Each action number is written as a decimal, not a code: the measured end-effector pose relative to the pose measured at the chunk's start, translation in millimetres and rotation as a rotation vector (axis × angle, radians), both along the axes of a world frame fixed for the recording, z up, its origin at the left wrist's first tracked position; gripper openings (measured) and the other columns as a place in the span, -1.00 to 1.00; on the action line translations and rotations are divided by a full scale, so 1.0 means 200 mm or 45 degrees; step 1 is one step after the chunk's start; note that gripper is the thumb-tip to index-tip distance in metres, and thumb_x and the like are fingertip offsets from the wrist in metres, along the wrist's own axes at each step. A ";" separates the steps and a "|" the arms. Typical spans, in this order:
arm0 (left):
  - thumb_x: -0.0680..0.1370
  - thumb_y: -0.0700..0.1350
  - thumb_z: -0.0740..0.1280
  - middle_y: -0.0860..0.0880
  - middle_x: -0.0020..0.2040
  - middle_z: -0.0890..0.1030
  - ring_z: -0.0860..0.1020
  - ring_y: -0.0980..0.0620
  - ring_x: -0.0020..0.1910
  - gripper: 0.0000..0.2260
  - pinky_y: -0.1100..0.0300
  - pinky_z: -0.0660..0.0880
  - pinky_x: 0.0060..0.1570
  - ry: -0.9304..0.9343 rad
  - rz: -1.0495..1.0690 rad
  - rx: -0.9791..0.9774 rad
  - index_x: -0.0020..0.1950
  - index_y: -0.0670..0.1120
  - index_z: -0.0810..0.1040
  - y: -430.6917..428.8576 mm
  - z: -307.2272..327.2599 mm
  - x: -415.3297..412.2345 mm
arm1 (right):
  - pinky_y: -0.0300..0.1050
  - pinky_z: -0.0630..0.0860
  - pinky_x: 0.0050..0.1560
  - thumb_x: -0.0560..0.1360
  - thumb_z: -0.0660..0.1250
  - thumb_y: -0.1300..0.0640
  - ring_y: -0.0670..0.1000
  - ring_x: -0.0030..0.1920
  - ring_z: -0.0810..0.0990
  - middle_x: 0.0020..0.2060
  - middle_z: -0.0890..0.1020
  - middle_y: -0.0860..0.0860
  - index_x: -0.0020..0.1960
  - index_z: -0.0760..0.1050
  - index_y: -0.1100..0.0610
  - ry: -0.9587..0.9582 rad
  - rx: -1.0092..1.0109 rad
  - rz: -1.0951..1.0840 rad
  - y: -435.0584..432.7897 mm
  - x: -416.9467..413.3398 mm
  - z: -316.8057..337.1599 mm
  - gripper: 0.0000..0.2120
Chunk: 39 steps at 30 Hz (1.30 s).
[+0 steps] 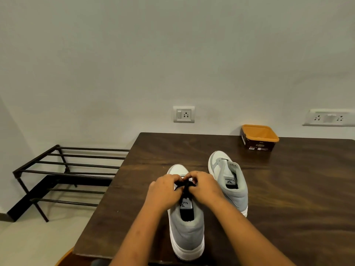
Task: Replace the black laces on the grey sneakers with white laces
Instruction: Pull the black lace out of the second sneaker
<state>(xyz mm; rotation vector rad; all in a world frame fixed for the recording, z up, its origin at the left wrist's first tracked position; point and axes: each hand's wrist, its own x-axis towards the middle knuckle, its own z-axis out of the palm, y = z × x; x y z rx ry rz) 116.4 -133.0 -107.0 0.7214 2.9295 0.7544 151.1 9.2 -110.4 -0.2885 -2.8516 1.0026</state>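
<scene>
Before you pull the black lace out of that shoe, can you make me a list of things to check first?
1. Both hands, left hand and right hand, on the black lace: ok.
2. Near sneaker flat on the table: ok.
3. Knot undone: cannot tell, fingers hide it.
4. Other sneaker out of the way: ok.
5. White laces ready: cannot tell, none visible; orange box contents hidden.

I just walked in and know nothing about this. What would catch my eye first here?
Two bare hands, the left hand and the right hand, meet over the near grey sneaker, pinching its black lace at the middle of the dark wooden table. Beside it to the right stands the second sneaker, which shows no lace. An orange-rimmed tub sits at the table's far edge.
</scene>
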 end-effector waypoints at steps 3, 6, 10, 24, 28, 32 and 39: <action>0.54 -0.01 0.24 0.09 0.17 0.59 0.49 0.06 0.20 -0.74 0.08 0.37 0.20 0.111 0.002 -0.127 0.21 0.13 0.54 0.00 0.02 0.00 | -0.16 0.50 0.01 0.41 0.35 0.20 -0.07 -0.12 0.50 -0.17 0.52 -0.13 0.05 0.61 -0.10 0.003 0.002 0.015 0.00 0.00 0.00 -0.71; 0.54 -0.06 0.22 0.02 0.08 0.63 0.53 0.00 0.12 -0.77 0.10 0.39 0.11 0.194 0.041 -0.139 0.14 0.06 0.59 0.03 0.03 0.01 | -0.17 0.49 0.02 0.42 0.37 0.17 -0.10 -0.12 0.49 -0.16 0.51 -0.14 0.06 0.60 -0.10 -0.003 -0.005 0.018 0.01 -0.01 0.00 -0.74; 0.56 -0.10 0.18 -0.02 0.01 0.61 0.53 -0.04 0.06 -0.82 0.08 0.40 0.02 0.255 0.107 -0.107 0.02 -0.02 0.57 0.05 0.02 0.02 | -0.18 0.49 0.02 0.43 0.36 0.17 -0.05 -0.08 0.54 -0.11 0.58 -0.09 0.07 0.59 -0.11 -0.035 -0.038 0.000 0.00 0.00 0.01 -0.73; 0.60 -0.15 0.23 -0.11 -0.03 0.55 0.50 -0.14 0.03 -0.89 0.04 0.42 0.01 -0.001 0.736 0.965 -0.11 -0.07 0.49 -0.14 0.04 -0.05 | -0.08 0.47 0.17 0.44 0.36 0.11 0.08 0.07 0.58 0.01 0.65 -0.01 0.00 0.65 -0.07 -0.071 -0.011 -0.059 -0.03 -0.03 -0.01 -0.82; 0.57 -0.11 0.27 -0.03 0.19 0.45 0.38 -0.08 0.23 -0.87 -0.02 0.34 0.18 0.071 0.707 0.389 0.11 0.00 0.50 -0.14 0.04 -0.04 | -0.12 0.50 -0.03 0.45 0.36 0.13 0.03 -0.09 0.59 -0.21 0.64 -0.03 -0.13 0.65 -0.01 -0.019 -0.133 -0.050 0.01 -0.03 0.03 -0.89; 0.49 -0.14 0.34 0.12 0.05 0.48 0.46 0.05 0.11 -0.84 0.03 0.38 0.20 -0.011 0.406 0.318 -0.04 0.13 0.52 -0.09 0.05 -0.02 | -0.26 0.38 -0.29 0.57 0.20 0.22 -0.11 -0.33 0.47 -0.33 0.54 -0.06 -0.12 0.55 0.08 0.119 -0.705 -0.125 0.00 -0.03 0.13 -0.82; 0.49 -0.08 0.39 0.11 0.01 0.55 0.53 0.10 -0.05 -0.82 0.24 0.47 -0.05 -0.077 0.088 0.352 0.07 0.10 0.53 0.02 0.00 0.03 | -0.33 0.44 -0.43 0.60 0.15 0.29 -0.06 -0.26 0.50 -0.17 0.56 0.05 -0.06 0.55 0.08 0.346 -1.278 -0.168 -0.02 -0.04 0.25 -0.77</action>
